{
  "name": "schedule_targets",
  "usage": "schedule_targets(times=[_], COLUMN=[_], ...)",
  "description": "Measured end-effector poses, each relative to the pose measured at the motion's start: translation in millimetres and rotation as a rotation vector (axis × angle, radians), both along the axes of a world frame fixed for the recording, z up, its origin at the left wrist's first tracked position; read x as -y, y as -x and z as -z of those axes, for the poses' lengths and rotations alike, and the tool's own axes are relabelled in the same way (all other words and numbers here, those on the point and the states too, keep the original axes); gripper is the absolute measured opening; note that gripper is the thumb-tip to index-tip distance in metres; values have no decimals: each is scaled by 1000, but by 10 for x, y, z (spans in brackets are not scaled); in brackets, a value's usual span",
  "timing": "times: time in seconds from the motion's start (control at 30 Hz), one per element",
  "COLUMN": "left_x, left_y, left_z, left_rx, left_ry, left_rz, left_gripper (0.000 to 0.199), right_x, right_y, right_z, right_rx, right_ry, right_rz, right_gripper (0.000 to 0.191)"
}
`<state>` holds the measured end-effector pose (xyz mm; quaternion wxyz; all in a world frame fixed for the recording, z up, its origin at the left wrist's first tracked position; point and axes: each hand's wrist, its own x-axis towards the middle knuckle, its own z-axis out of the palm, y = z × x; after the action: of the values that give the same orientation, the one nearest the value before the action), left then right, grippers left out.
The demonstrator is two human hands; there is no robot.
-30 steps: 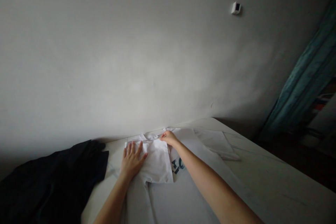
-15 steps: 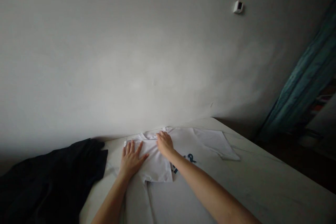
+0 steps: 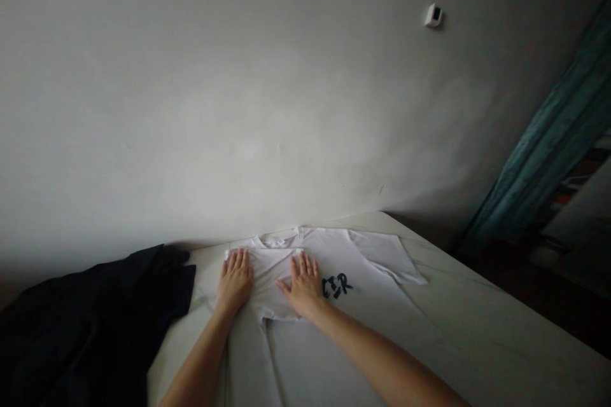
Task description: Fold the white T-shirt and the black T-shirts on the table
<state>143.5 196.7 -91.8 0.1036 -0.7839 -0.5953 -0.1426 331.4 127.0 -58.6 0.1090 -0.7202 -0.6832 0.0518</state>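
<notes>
A white T-shirt (image 3: 334, 337) with dark lettering lies spread on the table, its collar toward the wall. The left side of the shirt is folded inward, so that sleeve lies across the front. My left hand (image 3: 235, 280) rests flat on the folded edge at the left, fingers extended. On the folded sleeve, beside the lettering, my right hand (image 3: 304, 283) lies flat with its fingers spread and hides part of the print. The other sleeve (image 3: 389, 254) stretches out to the right.
A heap of black cloth (image 3: 95, 324) covers the table's left side. The marble-patterned table (image 3: 482, 324) meets a pale wall (image 3: 267, 102) at the back. A small white device (image 3: 433, 15) is fixed to the wall. At the right hangs a teal curtain (image 3: 539, 133).
My right hand has left the collar area, opened and come down flat on the folded sleeve, uncovering more lettering. My left hand's fingers have drawn closer together, still on the fold.
</notes>
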Motion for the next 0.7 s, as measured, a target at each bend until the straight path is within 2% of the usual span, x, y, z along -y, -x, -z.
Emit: schedule_targets(times=[0.07, 0.13, 0.2, 0.23, 0.33, 0.43, 0.57, 0.7], left_x=[17, 36, 58, 70, 101, 117, 123, 126], left_y=[-4, -5, -11, -17, -38, -58, -76, -79], left_z=[-23, -49, -83, -102, -155, -192, -218, -219], left_rx=[1, -6, -15, -18, -32, -36, -10, 33], left_ry=[-6, -5, 8, 18, 42, 73, 135, 145], left_rz=[17, 18, 11, 5, 1, -3, -21, -32], left_gripper=[56, 55, 54, 54, 53, 52, 51, 49], right_x=[26, 63, 138, 195, 431, 681, 848, 833], right_y=[52, 149, 228, 243, 156, -57, -271, -333], right_z=[-49, -104, -160, -185, -226, -202, -103, -24], right_rx=[10, -11, -47, -65, -88, -46, 79, 198], right_ry=[-43, -108, -141, -144, -167, -211, -232, -253], right_rz=[-57, -247, -411, -446, -417, -390, -396, -436], right_gripper=[81, 76, 60, 48, 24, 24, 9, 21])
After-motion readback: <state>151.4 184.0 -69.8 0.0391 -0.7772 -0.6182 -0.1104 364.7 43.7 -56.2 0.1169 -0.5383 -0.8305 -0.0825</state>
